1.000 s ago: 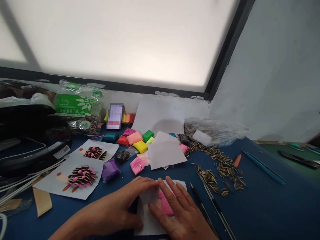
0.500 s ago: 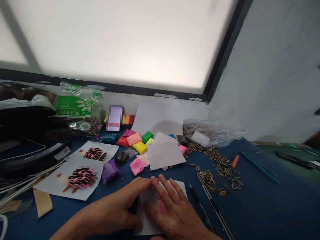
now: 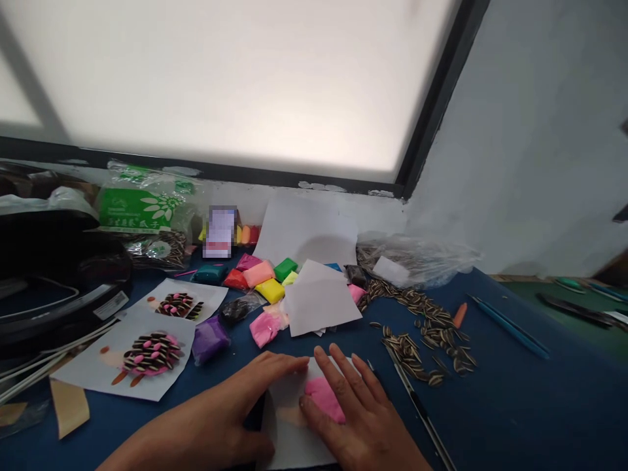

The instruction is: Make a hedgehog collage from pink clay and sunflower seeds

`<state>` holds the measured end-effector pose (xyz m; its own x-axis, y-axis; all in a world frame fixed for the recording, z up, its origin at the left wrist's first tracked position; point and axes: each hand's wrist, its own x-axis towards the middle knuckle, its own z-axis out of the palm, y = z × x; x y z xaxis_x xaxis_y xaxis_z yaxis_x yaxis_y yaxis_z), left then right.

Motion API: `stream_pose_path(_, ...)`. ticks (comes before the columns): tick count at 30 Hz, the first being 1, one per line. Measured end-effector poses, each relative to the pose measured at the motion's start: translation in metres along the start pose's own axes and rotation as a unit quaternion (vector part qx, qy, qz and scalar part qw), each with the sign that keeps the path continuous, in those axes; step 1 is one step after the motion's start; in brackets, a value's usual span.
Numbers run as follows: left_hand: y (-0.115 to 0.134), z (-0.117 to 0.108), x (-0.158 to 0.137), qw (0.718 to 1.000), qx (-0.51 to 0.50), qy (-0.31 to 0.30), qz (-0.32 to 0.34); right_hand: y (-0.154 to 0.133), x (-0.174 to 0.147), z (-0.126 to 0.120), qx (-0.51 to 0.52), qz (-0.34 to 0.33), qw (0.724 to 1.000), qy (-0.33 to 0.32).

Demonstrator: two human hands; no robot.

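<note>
A white sheet of paper (image 3: 289,451) lies on the blue table near me. On it is a flattened patch of pink clay (image 3: 324,397), with a pale beige shape (image 3: 290,415) joining its left side. My right hand (image 3: 363,412) lies over the clay's right part, fingers stretched out, thumb at its lower left edge. My left hand (image 3: 230,412) rests at the paper's left edge, thumb and fingers apart with nothing between them. Two finished paper cards (image 3: 169,386) (image 3: 209,294) to the left carry hedgehogs of clay and striped sunflower seeds.
Clay packs in several colours, such as a purple pack (image 3: 210,339) and a yellow pack (image 3: 269,290), lie beyond my hands. Loose sunflower seeds (image 3: 407,350), a craft knife (image 3: 422,412) and blue tweezers (image 3: 510,327) are at right. A seed bag (image 3: 142,212) stands back left.
My right hand has shifted slightly right and its fingers have spread, so more of the pink clay shows. My left fingertips have come apart from the right hand. The view has turned slightly.
</note>
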<state>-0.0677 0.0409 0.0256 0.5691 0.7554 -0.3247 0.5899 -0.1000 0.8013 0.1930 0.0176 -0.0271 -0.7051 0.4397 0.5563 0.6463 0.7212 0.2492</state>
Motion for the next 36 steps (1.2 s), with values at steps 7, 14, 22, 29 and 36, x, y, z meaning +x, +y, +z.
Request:
stream_pose_path(7, 0.007, 0.001, 0.000, 1.000, 0.012, -0.008, -0.020, 0.013, 0.006, -0.013, 0.017, -0.010, 0.999, -0.043)
stream_pose_path(14, 0.007, 0.001, 0.000, 0.999, 0.012, 0.005, -0.037, 0.012, 0.007, -0.009, 0.003, -0.024, 0.999, -0.021)
stream_pose_path(22, -0.006, 0.002, 0.003, 1.000, 0.020, 0.012, -0.018, -0.006, 0.003, -0.005, 0.012, 0.019, 0.999, 0.050)
stream_pose_path(29, -0.026, 0.002, -0.003, 0.999, 0.036, 0.029, 0.021, 0.003, 0.002, -0.015, -0.011, 0.025, 1.000, 0.014)
stream_pose_path(36, -0.037, 0.007, 0.005, 0.988, 0.083, 0.069, 0.107, 0.011, -0.002, -0.007, -0.025, 0.001, 0.999, -0.026)
